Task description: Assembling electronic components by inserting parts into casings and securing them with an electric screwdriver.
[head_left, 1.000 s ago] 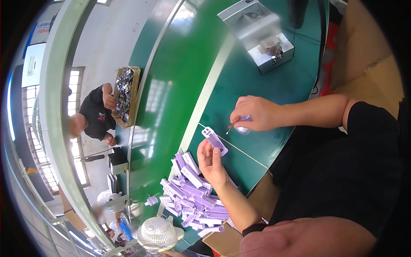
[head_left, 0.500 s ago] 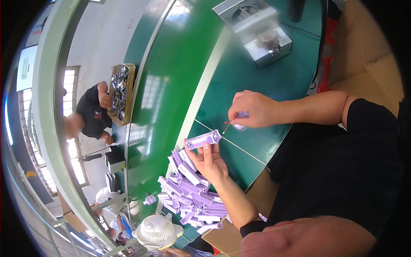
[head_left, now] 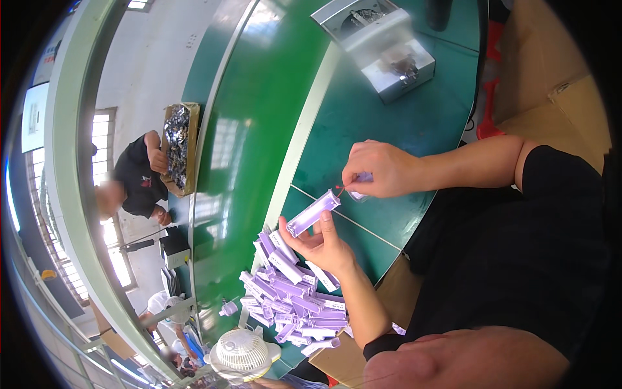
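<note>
In the head view, our left hand (head_left: 329, 249) grips the long, hollow, lilac-and-white plastic casing (head_left: 312, 216), tilted above the green surface (head_left: 376, 123); our right hand (head_left: 381, 170) pinches a thin red wire (head_left: 341, 190) by its upper end. The casing looks light, stiff, perhaps slippery, best held along its long sides; the wire seems fragile.
</note>
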Action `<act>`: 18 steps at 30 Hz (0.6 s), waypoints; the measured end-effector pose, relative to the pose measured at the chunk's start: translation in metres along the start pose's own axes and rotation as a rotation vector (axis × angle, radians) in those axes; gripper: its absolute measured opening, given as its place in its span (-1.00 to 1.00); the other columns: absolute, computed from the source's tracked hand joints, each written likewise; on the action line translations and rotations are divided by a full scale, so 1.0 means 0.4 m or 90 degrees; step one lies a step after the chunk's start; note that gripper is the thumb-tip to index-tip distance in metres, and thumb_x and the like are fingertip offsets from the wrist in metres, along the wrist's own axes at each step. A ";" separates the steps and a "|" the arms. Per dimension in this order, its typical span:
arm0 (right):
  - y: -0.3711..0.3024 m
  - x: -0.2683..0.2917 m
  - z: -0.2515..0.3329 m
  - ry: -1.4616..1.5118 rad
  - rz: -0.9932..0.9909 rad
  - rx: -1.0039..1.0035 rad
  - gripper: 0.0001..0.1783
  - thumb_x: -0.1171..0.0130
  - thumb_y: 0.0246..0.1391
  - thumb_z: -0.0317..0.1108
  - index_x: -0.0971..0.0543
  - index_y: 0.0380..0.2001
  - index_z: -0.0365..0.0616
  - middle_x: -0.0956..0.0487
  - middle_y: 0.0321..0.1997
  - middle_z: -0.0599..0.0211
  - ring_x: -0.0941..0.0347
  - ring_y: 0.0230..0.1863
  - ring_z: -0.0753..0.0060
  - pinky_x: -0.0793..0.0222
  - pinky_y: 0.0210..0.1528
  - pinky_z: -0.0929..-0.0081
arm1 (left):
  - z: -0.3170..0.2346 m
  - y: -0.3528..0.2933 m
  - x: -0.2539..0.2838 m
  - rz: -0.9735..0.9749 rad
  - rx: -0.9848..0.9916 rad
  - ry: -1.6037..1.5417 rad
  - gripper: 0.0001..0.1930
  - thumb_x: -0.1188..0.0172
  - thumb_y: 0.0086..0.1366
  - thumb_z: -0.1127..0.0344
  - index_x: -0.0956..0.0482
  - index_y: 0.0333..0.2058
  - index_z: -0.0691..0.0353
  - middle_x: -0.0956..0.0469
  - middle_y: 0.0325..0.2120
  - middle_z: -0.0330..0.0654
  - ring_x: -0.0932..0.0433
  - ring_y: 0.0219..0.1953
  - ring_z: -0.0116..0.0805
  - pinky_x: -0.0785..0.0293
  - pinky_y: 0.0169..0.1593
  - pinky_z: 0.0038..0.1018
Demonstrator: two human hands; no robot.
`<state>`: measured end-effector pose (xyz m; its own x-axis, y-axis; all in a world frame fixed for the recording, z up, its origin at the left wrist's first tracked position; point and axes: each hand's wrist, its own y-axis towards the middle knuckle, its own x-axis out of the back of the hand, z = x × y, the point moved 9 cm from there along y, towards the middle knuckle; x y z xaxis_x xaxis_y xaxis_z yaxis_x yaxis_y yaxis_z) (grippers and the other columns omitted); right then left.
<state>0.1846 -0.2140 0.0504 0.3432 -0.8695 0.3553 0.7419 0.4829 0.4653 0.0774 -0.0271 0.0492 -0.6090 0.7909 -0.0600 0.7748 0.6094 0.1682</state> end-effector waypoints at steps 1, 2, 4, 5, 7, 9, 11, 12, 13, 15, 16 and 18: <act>-0.002 0.003 0.000 0.000 0.000 -0.001 -0.92 -0.43 0.03 -0.37 -0.68 -0.40 -0.02 -0.66 -0.41 0.54 -0.54 -0.23 0.32 -0.44 -0.10 0.34 | -0.006 -0.003 -0.010 0.001 -0.003 0.008 -0.15 -0.36 0.29 0.61 -0.08 0.45 0.24 -0.39 0.12 0.03 -0.59 0.02 -0.17 -0.65 0.05 -0.29; -0.003 0.001 0.005 0.003 0.015 0.009 -0.92 -0.43 0.03 -0.38 -0.68 -0.40 -0.01 -0.65 -0.40 0.54 -0.54 -0.23 0.33 -0.43 -0.09 0.34 | -0.009 -0.006 -0.018 0.001 -0.002 0.008 -0.15 -0.36 0.29 0.61 -0.08 0.45 0.24 -0.39 0.12 0.03 -0.59 0.02 -0.17 -0.65 0.05 -0.29; -0.008 -0.001 0.008 0.006 0.030 0.017 -0.93 -0.42 0.04 -0.38 -0.68 -0.41 0.00 -0.65 -0.40 0.55 -0.53 -0.22 0.34 -0.42 -0.07 0.35 | -0.023 -0.010 -0.033 0.015 -0.028 0.012 -0.13 -0.38 0.26 0.62 -0.09 0.45 0.26 -0.38 0.12 0.01 -0.59 0.01 -0.18 -0.63 0.05 -0.31; -0.011 0.000 0.014 0.013 0.036 0.040 -0.93 -0.42 0.04 -0.39 -0.69 -0.41 0.01 -0.64 -0.40 0.55 -0.54 -0.22 0.35 -0.42 -0.06 0.35 | -0.024 -0.011 -0.034 0.015 -0.027 0.012 -0.13 -0.38 0.26 0.62 -0.09 0.45 0.26 -0.38 0.12 0.01 -0.59 0.01 -0.18 -0.63 0.05 -0.31; -0.017 -0.002 0.021 0.021 0.044 0.063 -0.93 -0.42 0.04 -0.40 -0.69 -0.41 0.01 -0.63 -0.40 0.55 -0.54 -0.21 0.35 -0.41 -0.04 0.35 | -0.030 -0.014 -0.040 0.034 -0.039 0.013 -0.11 -0.39 0.24 0.64 -0.08 0.45 0.27 -0.36 0.13 0.00 -0.59 0.01 -0.20 -0.62 0.06 -0.31; -0.025 -0.005 0.027 0.046 0.048 0.079 -0.93 -0.42 0.04 -0.40 -0.69 -0.41 0.02 -0.64 -0.39 0.54 -0.55 -0.18 0.34 -0.42 -0.03 0.35 | -0.031 -0.017 -0.044 0.050 -0.042 0.007 -0.11 -0.39 0.24 0.65 -0.08 0.45 0.27 -0.36 0.13 0.00 -0.59 0.01 -0.20 -0.62 0.07 -0.31; -0.028 -0.005 0.029 0.046 0.049 0.080 -0.92 -0.42 0.04 -0.41 -0.68 -0.41 0.02 -0.64 -0.39 0.54 -0.55 -0.18 0.34 -0.42 -0.03 0.35 | -0.034 -0.021 -0.049 0.067 -0.045 0.000 -0.11 -0.38 0.25 0.65 -0.07 0.45 0.27 -0.36 0.14 -0.01 -0.59 0.01 -0.20 -0.62 0.07 -0.30; -0.029 -0.004 0.030 0.045 0.049 0.080 -0.92 -0.42 0.04 -0.41 -0.68 -0.41 0.02 -0.64 -0.39 0.54 -0.55 -0.18 0.34 -0.41 -0.03 0.35 | -0.036 -0.023 -0.056 0.083 -0.042 -0.005 -0.11 -0.38 0.25 0.66 -0.07 0.46 0.28 -0.35 0.14 -0.01 -0.59 0.02 -0.20 -0.62 0.07 -0.30; -0.031 -0.003 0.030 0.044 0.048 0.079 -0.92 -0.42 0.04 -0.41 -0.68 -0.41 0.02 -0.64 -0.39 0.54 -0.55 -0.18 0.34 -0.41 -0.03 0.35 | -0.036 -0.026 -0.062 0.100 -0.039 -0.009 -0.10 -0.38 0.25 0.66 -0.06 0.46 0.28 -0.35 0.14 -0.01 -0.59 0.03 -0.21 -0.63 0.08 -0.29; -0.034 -0.006 0.020 0.054 0.059 0.053 -0.87 -0.45 -0.01 -0.35 -0.68 -0.38 -0.01 -0.66 -0.36 0.53 -0.55 -0.13 0.30 -0.42 0.03 0.29 | -0.026 -0.026 -0.059 0.104 -0.044 -0.004 -0.07 -0.39 0.23 0.66 -0.02 0.47 0.25 -0.40 0.14 0.07 -0.59 0.07 -0.16 -0.63 0.09 -0.27; -0.036 -0.003 0.020 0.053 0.058 0.052 -0.87 -0.45 -0.01 -0.35 -0.68 -0.38 -0.01 -0.66 -0.36 0.53 -0.55 -0.13 0.30 -0.42 0.03 0.29 | -0.023 -0.026 -0.057 0.106 -0.050 0.002 -0.03 -0.40 0.21 0.67 0.01 0.48 0.23 -0.45 0.13 0.16 -0.59 0.11 -0.12 -0.63 0.11 -0.25; -0.041 0.022 0.026 0.074 0.021 0.070 -0.70 -0.52 -0.08 -0.33 -0.65 -0.26 -0.04 -0.67 -0.20 0.43 -0.54 -0.03 0.21 -0.42 0.10 0.24 | -0.017 -0.031 -0.058 0.113 -0.048 0.026 -0.02 -0.42 0.20 0.65 0.01 0.48 0.24 -0.45 0.15 0.20 -0.58 0.14 -0.09 -0.62 0.14 -0.23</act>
<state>0.1695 -0.2282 0.0544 0.4354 -0.8561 0.2785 0.6642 0.5143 0.5425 0.0809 -0.0536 0.0551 -0.4712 0.8819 0.0171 0.8569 0.4531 0.2460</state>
